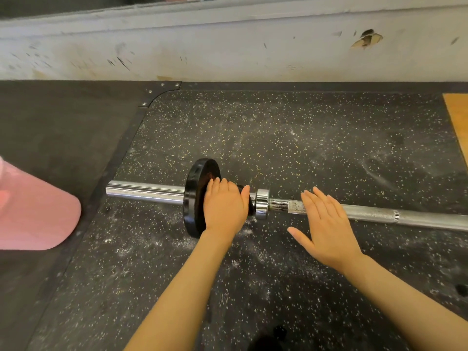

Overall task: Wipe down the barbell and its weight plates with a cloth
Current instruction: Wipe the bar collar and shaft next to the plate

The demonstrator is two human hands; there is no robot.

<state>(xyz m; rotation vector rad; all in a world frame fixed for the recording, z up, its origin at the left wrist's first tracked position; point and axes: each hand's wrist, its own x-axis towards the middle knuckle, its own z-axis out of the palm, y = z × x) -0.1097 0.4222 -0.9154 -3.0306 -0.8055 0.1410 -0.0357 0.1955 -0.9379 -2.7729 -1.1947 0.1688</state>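
Both forearms reach out: left hand point(224, 206) presses flat on the black weight plate point(196, 198), right hand point(325, 224) hovers open over the barbell shaft point(405, 217) running left-right, no cloth visible.

A black rubber floor mat flecked with yellow and white point(253, 127) lies against a scuffed, chipped white wall point(228, 46). A pink rounded object point(33, 211) sits left; a tan wooden board point(458, 115) shows right.

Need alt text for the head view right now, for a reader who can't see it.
A barbell lies on speckled rubber flooring; the left hand presses flat against its black weight plate while the right hand hovers open over the shaft. No cloth is visible.
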